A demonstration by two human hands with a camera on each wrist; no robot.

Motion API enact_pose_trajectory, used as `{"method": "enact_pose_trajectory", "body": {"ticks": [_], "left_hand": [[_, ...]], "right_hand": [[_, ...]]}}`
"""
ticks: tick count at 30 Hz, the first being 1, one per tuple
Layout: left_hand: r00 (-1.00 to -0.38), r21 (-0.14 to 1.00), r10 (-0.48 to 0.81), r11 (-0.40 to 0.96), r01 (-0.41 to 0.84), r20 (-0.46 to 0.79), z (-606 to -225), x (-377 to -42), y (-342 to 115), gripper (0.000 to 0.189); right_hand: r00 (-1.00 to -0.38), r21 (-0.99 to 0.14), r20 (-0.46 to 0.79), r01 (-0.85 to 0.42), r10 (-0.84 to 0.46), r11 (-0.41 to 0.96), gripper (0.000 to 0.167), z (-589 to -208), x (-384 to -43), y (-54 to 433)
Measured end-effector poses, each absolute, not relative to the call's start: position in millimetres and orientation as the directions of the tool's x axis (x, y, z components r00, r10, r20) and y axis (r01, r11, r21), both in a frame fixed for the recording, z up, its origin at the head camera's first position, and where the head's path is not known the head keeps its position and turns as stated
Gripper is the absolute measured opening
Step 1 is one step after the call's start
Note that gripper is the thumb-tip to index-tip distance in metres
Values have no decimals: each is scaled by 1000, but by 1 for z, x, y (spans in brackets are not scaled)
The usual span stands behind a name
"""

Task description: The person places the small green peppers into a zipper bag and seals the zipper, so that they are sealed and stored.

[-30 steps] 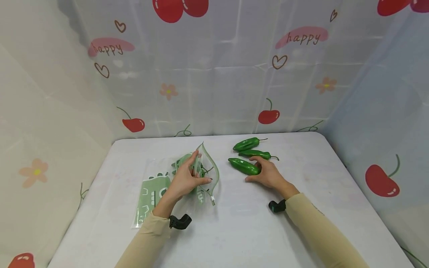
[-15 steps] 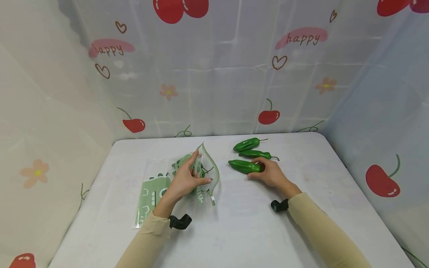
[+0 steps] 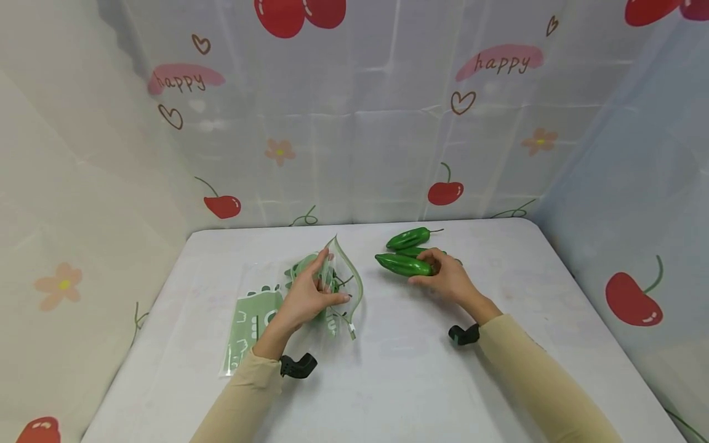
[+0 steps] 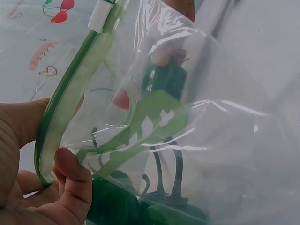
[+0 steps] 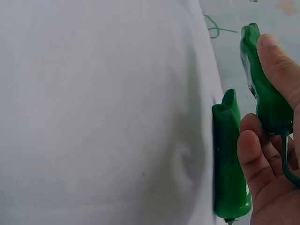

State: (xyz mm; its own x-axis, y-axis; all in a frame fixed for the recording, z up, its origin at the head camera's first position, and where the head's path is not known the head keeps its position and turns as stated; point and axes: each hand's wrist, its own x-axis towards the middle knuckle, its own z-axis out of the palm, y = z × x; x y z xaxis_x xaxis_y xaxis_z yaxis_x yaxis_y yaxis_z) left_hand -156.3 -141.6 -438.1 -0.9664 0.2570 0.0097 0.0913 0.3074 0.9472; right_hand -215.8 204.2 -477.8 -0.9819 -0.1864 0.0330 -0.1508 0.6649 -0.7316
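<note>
My left hand [image 3: 304,301] spreads and grips the mouth of a clear zip bag [image 3: 354,277] with green print. In the left wrist view, green chili peppers [image 4: 112,199] with dark stems lie inside that bag, below its green-edged opening and white slider [image 4: 100,16]. On the right, my right hand [image 3: 447,282] pinches a glossy green chili pepper [image 3: 401,264] between thumb and fingers, its tip pointing left. The right wrist view shows the stem of this pepper [image 5: 272,101] hanging over the palm. Just behind it is a second pepper [image 3: 412,251], partly hidden by the hand.
A third loose pepper [image 3: 408,238] lies near the back edge of the white table [image 3: 388,381]. Another flat bag with green print [image 3: 252,326] lies left of my left hand. A printed curtain [image 3: 365,154] stands behind the table.
My right hand has closed further round the nearest pepper and raised it slightly, so it now covers part of the pepper behind. The left hand and its bag have stayed put.
</note>
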Motion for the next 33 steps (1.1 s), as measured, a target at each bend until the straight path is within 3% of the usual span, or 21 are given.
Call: {"method": "enact_pose_trajectory", "body": {"ticks": [9,33], "left_hand": [[-966,946,260,312,92,8,-438,-159,-142,116],[-964,944,264,319,89,2,-438,-156,-142,115]], "right_hand": [[-972,-759,99,-212,-213,616,56,-460,-212,200],[-936,-806,81,-264,-343,530,51,-435,-205,182]]}}
